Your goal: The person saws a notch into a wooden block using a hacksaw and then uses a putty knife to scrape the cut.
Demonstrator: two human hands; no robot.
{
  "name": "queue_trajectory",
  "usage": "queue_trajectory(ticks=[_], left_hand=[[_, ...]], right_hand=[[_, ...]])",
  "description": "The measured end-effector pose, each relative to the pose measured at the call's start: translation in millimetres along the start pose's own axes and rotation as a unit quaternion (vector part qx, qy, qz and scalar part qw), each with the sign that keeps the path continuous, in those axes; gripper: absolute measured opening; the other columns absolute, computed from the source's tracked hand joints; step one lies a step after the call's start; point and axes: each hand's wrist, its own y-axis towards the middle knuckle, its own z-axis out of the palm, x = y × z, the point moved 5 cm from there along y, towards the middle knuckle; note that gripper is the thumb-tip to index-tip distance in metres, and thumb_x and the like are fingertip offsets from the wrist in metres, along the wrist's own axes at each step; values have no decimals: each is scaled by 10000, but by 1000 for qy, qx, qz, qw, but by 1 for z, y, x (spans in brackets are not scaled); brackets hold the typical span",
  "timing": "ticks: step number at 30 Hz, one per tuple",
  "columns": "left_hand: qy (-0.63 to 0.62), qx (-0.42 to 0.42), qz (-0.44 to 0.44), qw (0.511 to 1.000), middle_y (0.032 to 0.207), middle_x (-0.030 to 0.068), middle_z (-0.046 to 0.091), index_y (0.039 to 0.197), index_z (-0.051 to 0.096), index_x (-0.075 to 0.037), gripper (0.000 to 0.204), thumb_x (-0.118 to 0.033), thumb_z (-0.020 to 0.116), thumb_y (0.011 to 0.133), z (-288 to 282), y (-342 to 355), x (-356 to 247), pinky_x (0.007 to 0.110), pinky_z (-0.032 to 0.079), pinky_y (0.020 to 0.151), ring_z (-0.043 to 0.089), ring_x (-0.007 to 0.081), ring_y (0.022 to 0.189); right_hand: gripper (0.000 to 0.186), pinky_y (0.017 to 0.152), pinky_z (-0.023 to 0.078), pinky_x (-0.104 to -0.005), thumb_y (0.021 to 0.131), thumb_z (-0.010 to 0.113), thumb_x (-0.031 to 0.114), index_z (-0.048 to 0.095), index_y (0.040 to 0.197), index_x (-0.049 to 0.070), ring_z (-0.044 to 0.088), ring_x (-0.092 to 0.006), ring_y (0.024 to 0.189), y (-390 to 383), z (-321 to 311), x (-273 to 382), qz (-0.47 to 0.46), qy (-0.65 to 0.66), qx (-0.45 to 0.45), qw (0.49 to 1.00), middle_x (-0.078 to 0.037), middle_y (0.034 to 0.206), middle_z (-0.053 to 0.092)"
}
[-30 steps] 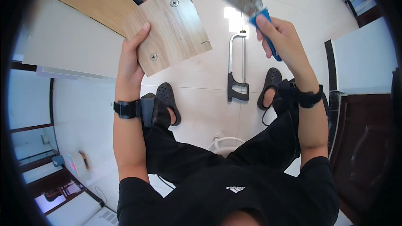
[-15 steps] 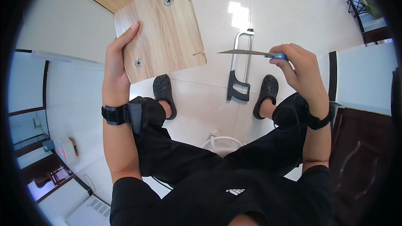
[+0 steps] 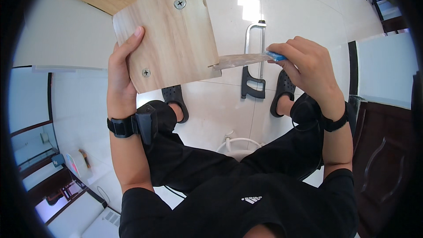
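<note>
My left hand (image 3: 125, 57) grips a light wood-grain board (image 3: 169, 39) by its left edge, thumb on top, fingers mostly hidden beneath. Two round metal cross-head fittings, an upper one (image 3: 179, 3) and a lower one (image 3: 146, 72), are set in its face. Near the lower right corner, a short slot cuts into the board's edge. My right hand (image 3: 306, 61) pinches the blue end of a thin, flat, brownish blade (image 3: 242, 60); its exact kind is unclear. The blade's far end meets the board's edge at the slot; how deep it sits I cannot tell.
On the tiled floor between my feet lies a hacksaw (image 3: 252, 81) with a silver frame and black handle. A white round-framed seat or stand (image 3: 240, 143) shows between my legs. A white cabinet side (image 3: 66, 35) is at left, a dark wood panel (image 3: 383, 163) at right.
My right hand has moved the blade left and turned it, so its tip now meets the board's slotted edge. The board is slightly nearer the camera, still in my left hand.
</note>
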Motion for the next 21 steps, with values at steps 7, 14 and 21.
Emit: queue_trajectory(ticks=[7,14,21], left_hand=[[3,0,12,1000,1079,200,624,1255,440,88,546,-224,655,862,3,-1,-1,338,587,750,682,247,915],[37,9,15,999,1036,224,635,1236,441,105,569,-245,666,848,4,0,2,320,605,694,703,252,848],[30,14,6,999,1022,223,640,1232,439,103,579,-258,673,844,7,0,3,315,609,670,707,246,827]], right_hand=[[190,529,442,-280,745,742,136,654,906,85,581,-172,626,0,0,0,-7,16,-5,1000,-28,680,604],[156,520,435,-278,766,720,122,656,900,77,579,-170,618,-1,2,0,-14,39,2,999,-32,671,601],[147,521,436,-278,767,716,114,658,898,78,580,-167,613,-3,1,-1,-18,34,10,999,-30,672,608]])
